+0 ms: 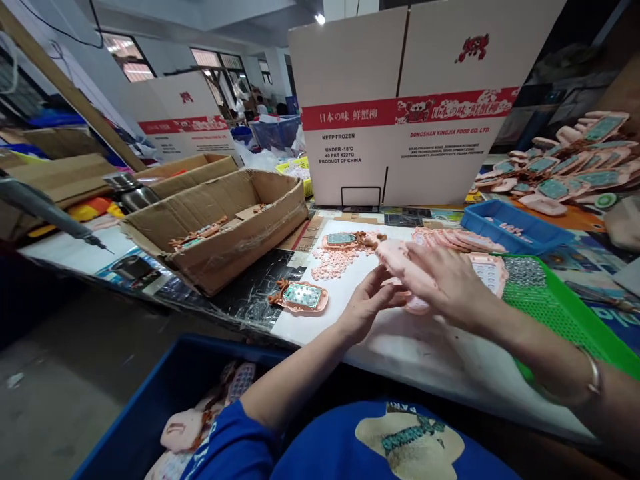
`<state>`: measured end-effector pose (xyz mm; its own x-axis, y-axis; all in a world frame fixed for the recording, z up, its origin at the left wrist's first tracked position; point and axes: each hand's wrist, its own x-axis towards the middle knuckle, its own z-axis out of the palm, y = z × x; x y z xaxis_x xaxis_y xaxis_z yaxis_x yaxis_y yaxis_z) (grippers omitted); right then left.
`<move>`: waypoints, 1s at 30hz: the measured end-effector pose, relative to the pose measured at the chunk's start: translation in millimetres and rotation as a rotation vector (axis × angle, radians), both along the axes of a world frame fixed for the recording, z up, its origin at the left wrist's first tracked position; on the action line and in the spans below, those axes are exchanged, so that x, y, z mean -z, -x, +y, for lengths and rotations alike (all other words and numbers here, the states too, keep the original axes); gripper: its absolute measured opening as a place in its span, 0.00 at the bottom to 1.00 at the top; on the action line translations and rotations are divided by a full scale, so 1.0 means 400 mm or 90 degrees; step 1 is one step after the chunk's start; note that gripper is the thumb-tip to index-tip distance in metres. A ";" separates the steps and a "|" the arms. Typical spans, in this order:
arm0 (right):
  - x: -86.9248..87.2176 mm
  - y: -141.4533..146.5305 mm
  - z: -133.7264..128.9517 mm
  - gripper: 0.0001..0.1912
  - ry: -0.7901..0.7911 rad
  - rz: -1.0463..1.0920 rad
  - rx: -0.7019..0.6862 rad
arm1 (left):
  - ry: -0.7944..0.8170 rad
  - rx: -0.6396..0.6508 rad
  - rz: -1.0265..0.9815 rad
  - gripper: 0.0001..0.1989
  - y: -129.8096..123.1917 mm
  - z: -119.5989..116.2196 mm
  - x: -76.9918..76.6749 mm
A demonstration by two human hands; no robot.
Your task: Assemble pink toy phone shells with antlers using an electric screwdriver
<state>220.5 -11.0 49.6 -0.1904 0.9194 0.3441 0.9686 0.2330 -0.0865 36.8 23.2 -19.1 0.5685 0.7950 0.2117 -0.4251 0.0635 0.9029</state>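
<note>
Above the white work surface, a pink plastic toy casing (pixel 397 257) is held between my two hands. My left hand (pixel 367 303) has its fingers curled at the casing's lower left side. My right hand (pixel 447 280) wraps over its right side, back towards me. Partly hidden under my hands is another pink piece (pixel 417 305). To the left lies an open casing half with a green circuit board (pixel 303 295) and brown trim. A similar half with a board (pixel 341 239) rests behind, beside a spread of small pink pieces (pixel 333 263).
Flat pink casing parts (pixel 450 239) lie behind my right hand. A green tray (pixel 555 307) holds small metallic parts; a blue tray (pixel 525 230) sits beyond it. Left are a cardboard box (pixel 220 233) and a hanging electric screwdriver (pixel 50 210). A blue bin (pixel 145 407) stands below the table.
</note>
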 end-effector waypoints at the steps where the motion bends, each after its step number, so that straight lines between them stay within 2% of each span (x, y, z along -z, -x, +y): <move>1: 0.010 0.010 -0.031 0.31 -0.017 0.050 -0.032 | 0.060 0.017 -0.041 0.33 -0.003 -0.009 -0.007; 5: 0.063 0.031 -0.113 0.30 -0.070 0.165 -0.108 | 0.145 0.037 -0.101 0.33 -0.010 -0.048 -0.007; 10: 0.113 0.030 -0.139 0.31 -0.117 0.195 -0.135 | 0.135 0.030 -0.070 0.34 -0.005 -0.068 0.015; 16: 0.105 0.012 -0.162 0.32 -0.070 0.252 -0.188 | 0.070 0.035 -0.034 0.30 -0.008 -0.068 0.031; 23: 0.104 -0.027 -0.186 0.34 -0.023 0.361 -0.195 | 0.048 0.053 -0.034 0.34 -0.031 -0.082 0.022; 27: 0.112 -0.042 -0.194 0.35 -0.043 0.352 -0.203 | 0.012 0.059 -0.028 0.43 -0.029 -0.083 0.006; 28: 0.114 -0.043 -0.196 0.35 -0.059 0.339 -0.204 | -0.007 0.065 -0.015 0.43 -0.027 -0.086 0.003; 30: 0.118 -0.039 -0.200 0.36 -0.098 0.302 -0.196 | -0.052 0.085 0.020 0.38 -0.026 -0.096 0.000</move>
<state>236.0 -91.0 2.3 -0.2334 0.7794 0.5815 0.7182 0.5413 -0.4372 47.1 -15.3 -19.1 0.6757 0.6924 0.2530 -0.3896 0.0441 0.9199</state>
